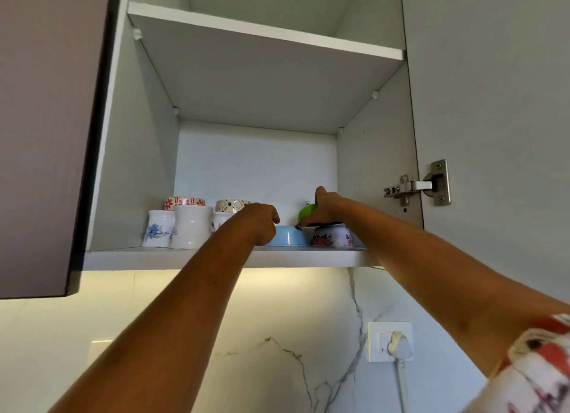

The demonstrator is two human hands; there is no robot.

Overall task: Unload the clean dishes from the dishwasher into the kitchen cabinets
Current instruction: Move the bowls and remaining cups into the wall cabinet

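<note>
Lower cabinet shelf [216, 255], centre frame: right grip [327, 206] grasping green dish [307, 213], tilted just above floral bowl [331, 237]; left grip [262, 224] curled against blue bowl [288, 235] alongside, hold unclear.

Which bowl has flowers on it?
The upside-down white bowl on the right, painted with red flowers. The blue bowl beside it is plain, and the right hand holds a plain green dish above it.

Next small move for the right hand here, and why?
Probably lower the right hand and lay the green dish flat. The hand grips the dish, which is tilted just above the upturned floral bowl and not yet set down.
</note>
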